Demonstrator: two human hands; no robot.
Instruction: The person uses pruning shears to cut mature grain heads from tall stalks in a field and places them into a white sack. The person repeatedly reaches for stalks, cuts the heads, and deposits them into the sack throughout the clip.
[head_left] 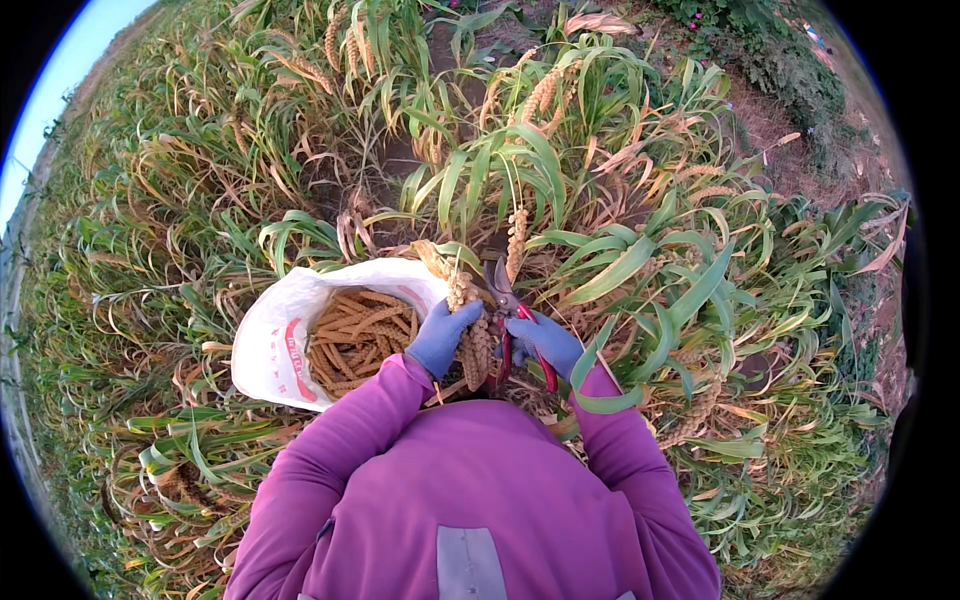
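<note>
Grain heads point(358, 335) lie loosely piled inside the open white bag point(262, 345) at left. Another bunch point(473, 348) is gripped in the left hand point(438, 337), best kept steady. The right hand point(549, 343) holds red-handled shears point(507, 299); blades should meet bare stalk, though any contact is hard to make out.

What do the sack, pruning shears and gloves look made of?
Sack: probably plastic, possibly woven; white, matte, its mouth standing open stiffly.
Pruning shears: seemingly metal blades, slim, dark grey; smooth red handles, likely plastic-coated.
Gloves: matte, blue; close fit suggests rubber or knit fabric, can't tell which.
</note>
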